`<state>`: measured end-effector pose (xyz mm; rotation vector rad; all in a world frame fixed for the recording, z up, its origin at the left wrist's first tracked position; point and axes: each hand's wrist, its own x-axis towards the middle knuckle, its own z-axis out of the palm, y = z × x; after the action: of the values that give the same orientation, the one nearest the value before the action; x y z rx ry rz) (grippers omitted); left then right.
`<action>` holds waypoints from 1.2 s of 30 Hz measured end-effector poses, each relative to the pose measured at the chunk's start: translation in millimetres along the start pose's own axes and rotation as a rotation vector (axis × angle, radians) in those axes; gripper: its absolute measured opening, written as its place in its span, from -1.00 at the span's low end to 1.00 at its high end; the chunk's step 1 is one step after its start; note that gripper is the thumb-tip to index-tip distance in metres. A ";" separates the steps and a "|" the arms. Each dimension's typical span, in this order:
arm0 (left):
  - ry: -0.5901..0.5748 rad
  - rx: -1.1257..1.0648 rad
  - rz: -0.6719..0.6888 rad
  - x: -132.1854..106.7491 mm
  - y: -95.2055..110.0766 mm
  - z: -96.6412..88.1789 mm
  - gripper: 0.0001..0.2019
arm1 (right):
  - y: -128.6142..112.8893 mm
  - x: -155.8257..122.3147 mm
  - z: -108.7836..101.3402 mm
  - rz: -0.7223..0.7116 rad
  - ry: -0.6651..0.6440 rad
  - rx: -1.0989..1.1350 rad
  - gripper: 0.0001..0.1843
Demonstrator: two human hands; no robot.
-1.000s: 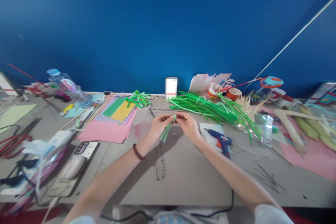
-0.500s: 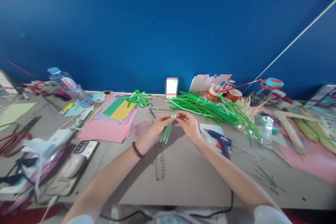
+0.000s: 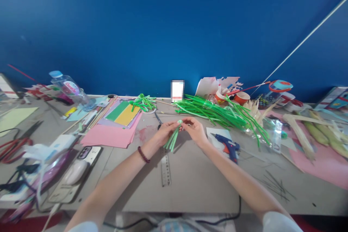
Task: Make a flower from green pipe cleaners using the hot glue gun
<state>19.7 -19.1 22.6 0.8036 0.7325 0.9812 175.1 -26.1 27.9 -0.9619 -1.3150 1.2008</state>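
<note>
A bundle of light green pipe cleaners hangs with its loose ends down and fanned out, in front of me above the table. My left hand is closed around it from the left, thumb near its bunched top. At that same top, my right hand pinches with thumb and fingertips. Just what the right fingertips grip is too small to make out fully. Beneath the left hand lies a clear ruler. Behind the hands is a large heap of bright green pipe cleaners.
A blue glue gun rests on white paper to the right, its cord running to the front edge. Pink paper sheets, a phone and red-handled scissors lie left. A plastic bottle leans near the blue wall.
The pipe cleaner bundle has shifted slightly down, and its loose ends have turned and spread a little. Both hands keep their hold at its top.
</note>
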 end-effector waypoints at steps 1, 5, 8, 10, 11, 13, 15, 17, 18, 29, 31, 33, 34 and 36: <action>-0.001 0.010 0.002 0.4 -0.6 -1.2 -0.76 | 0.7 0.2 -0.1 -0.004 0.003 -0.008 -0.73; 0.009 0.044 0.018 0.3 -1.1 -2.1 -0.77 | 4.4 0.3 -1.1 -0.009 0.018 -0.063 -0.73; 0.033 0.055 0.018 -1.1 0.2 0.5 -0.76 | 7.4 0.2 -2.0 -0.016 0.033 -0.105 -0.73; 0.036 0.047 0.022 -1.5 0.3 1.6 -0.76 | 8.4 0.4 -2.3 -0.021 0.044 -0.129 -0.74; 0.031 0.040 0.025 -1.4 -0.1 1.7 -0.77 | 8.5 0.6 -2.4 -0.023 0.049 -0.138 -0.74; 0.016 0.019 0.027 -0.7 -1.8 0.6 -0.77 | 7.9 0.9 -2.6 -0.023 0.058 -0.152 -0.73; 0.001 -0.004 0.016 0.5 -3.7 -1.4 -0.78 | 6.7 1.0 -2.7 -0.018 0.068 -0.159 -0.72; -0.011 -0.024 -0.005 1.5 -4.6 -3.5 -0.78 | 5.8 0.7 -2.6 -0.010 0.075 -0.149 -0.70; -0.012 -0.032 -0.016 1.9 -4.6 -4.4 -0.78 | 5.6 0.4 -2.3 -0.007 0.079 -0.142 -0.70; 0.133 -0.128 -0.094 5.1 -6.4 -17.5 -0.81 | -46.7 -1.7 -26.4 -0.098 0.147 -0.291 -0.68; 0.119 -0.112 -0.095 4.8 -7.3 -19.1 -0.82 | -64.8 -9.6 -48.8 -0.106 0.173 -0.405 -0.68; 0.107 -0.107 -0.098 4.6 -7.9 -19.1 -0.81 | -74.2 -25.1 -74.1 -0.123 0.235 -0.605 -0.68; 0.110 -0.109 -0.099 4.7 -8.3 -18.7 -0.81 | -74.5 -35.9 -86.3 -0.122 0.266 -0.750 -0.68; 0.126 -0.119 -0.104 5.1 -9.6 -17.7 -0.80 | -66.3 -62.4 -106.9 -0.092 0.344 -1.022 -0.64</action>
<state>11.0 -13.3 4.7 0.5981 0.8083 0.9789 294.0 -84.8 74.6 -1.6967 -1.6609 0.1899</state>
